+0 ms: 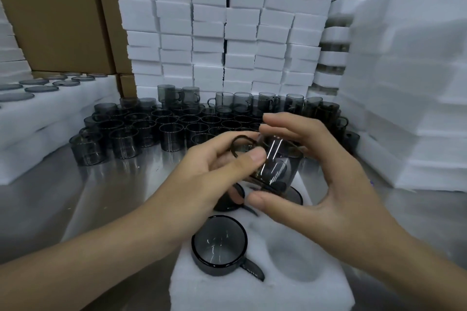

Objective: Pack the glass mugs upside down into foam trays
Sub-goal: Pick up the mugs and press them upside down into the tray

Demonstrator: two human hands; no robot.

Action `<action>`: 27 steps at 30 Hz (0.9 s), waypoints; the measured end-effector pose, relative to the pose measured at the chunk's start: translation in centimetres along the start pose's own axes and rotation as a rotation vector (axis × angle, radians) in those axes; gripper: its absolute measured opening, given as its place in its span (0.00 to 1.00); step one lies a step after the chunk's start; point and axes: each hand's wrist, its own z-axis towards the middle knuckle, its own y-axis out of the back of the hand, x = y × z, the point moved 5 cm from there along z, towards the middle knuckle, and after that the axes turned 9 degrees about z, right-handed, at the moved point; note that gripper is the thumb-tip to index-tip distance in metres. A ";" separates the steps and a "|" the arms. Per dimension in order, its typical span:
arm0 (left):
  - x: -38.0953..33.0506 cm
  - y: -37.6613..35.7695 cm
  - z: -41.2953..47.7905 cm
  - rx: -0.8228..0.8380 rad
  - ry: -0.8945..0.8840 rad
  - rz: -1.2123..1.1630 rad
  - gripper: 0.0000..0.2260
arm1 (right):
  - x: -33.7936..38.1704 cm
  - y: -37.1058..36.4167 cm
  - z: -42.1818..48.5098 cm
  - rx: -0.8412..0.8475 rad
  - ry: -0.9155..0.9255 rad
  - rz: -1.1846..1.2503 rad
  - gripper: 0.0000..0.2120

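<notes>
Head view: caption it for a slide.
Left hand and right hand hold a glass mug above a partly filled foam tray.

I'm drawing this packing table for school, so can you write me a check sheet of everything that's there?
Surface: shiny steel table.
Job's things: white foam tray with round pockets; one smoky grey glass mug sits upside down in its near-left pocket; near-right pocket is empty; second smoky mug is held above the tray's far side; crowd of upright mugs waits behind.
Clutter: nothing seen.
Hands: left hand pinches the second smoky mug near its handle; right hand curls round its body.
Cables: nothing seen.
Surroundings: stacked white foam blocks behind; brown cardboard boxes back left; filled foam trays at left.
</notes>
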 end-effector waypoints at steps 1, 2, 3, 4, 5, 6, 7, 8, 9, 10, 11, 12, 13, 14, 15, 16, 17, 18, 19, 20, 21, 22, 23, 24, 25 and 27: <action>0.0 0.1 0.0 -0.013 0.010 -0.039 0.15 | -0.1 0.0 0.2 0.028 -0.040 0.027 0.31; 0.1 0.2 0.0 -0.033 0.028 -0.067 0.14 | -0.3 0.0 0.4 0.052 -0.081 0.082 0.26; 0.1 0.3 0.0 -0.056 0.049 -0.082 0.13 | -0.4 -0.1 0.5 0.069 -0.121 0.149 0.22; 0.2 0.4 0.1 -0.075 0.066 -0.088 0.13 | -0.6 -0.1 0.7 0.071 -0.154 0.202 0.20; 0.3 0.4 0.0 -0.084 0.075 -0.085 0.14 | -0.7 0.0 0.8 0.060 -0.174 0.223 0.21; 0.3 0.4 -0.1 -0.080 0.074 -0.067 0.14 | -0.8 0.2 1.0 0.050 -0.188 0.215 0.23; 0.3 0.2 -0.2 -0.069 0.064 -0.021 0.14 | -0.7 0.5 1.1 0.046 -0.195 0.177 0.26; 0.2 0.1 -0.4 -0.064 0.046 0.052 0.14 | -0.5 0.9 1.2 0.057 -0.188 0.115 0.29; 0.0 -0.1 -0.5 -0.066 0.021 0.128 0.13 | -0.3 1.3 1.3 0.087 -0.169 0.042 0.29; -0.1 -0.2 -0.7 -0.077 0.000 0.188 0.13 | -0.1 1.6 1.4 0.140 -0.151 -0.023 0.27; -0.2 -0.2 -0.9 -0.097 -0.009 0.228 0.13 | 0.0 1.7 1.4 0.212 -0.136 -0.067 0.25; -0.1 -0.1 -0.9 -0.116 -0.010 0.251 0.13 | -0.1 1.6 1.3 0.284 -0.130 -0.090 0.24; -0.1 0.0 -1.0 -0.128 -0.005 0.262 0.13 | -0.3 1.3 1.1 0.348 -0.133 -0.098 0.23; 0.0 0.0 -0.9 -0.132 0.004 0.266 0.12 | -0.6 1.0 0.8 0.405 -0.133 -0.118 0.22; 0.1 0.0 -0.9 -0.130 0.015 0.263 0.11 | -0.8 0.5 0.6 0.448 -0.125 -0.141 0.23; 0.1 0.0 -0.8 -0.129 0.023 0.259 0.10 | -0.9 0.2 0.3 0.473 -0.113 -0.167 0.23; 0.1 0.0 -0.8 -0.128 0.027 0.257 0.10 | -1.0 -0.1 0.2 0.482 -0.093 -0.179 0.24; 0.2 0.0 -0.8 -0.125 0.028 0.257 0.11 | -0.9 -0.3 0.1 0.483 -0.074 -0.187 0.24; 0.2 -0.1 -0.8 -0.122 0.030 0.259 0.13 | -0.8 -0.4 0.1 0.477 -0.055 -0.185 0.24; 0.2 -0.1 -0.8 -0.120 0.032 0.259 0.14 | -0.6 -0.4 0.1 0.469 -0.041 -0.175 0.24; 0.2 -0.1 -0.8 -0.118 0.033 0.255 0.14 | -0.4 -0.3 0.1 0.462 -0.029 -0.157 0.23; 0.2 -0.1 -0.7 -0.118 0.034 0.249 0.14 | -0.3 -0.2 0.1 0.451 -0.023 -0.143 0.23; 0.2 -0.1 -0.7 -0.119 0.033 0.248 0.14 | 0.0 -0.2 0.2 0.444 -0.028 -0.118 0.23; 0.1 -0.1 -0.7 -0.120 0.030 0.251 0.13 | 0.1 -0.1 0.3 0.451 -0.041 -0.100 0.23; 0.1 -0.2 -0.7 -0.121 0.029 0.254 0.12 | 0.2 0.0 0.3 0.470 -0.052 -0.087 0.23; 0.1 -0.2 -0.8 -0.119 0.032 0.256 0.12 | 1.0 0.1 0.4 0.494 -0.107 -0.097 0.24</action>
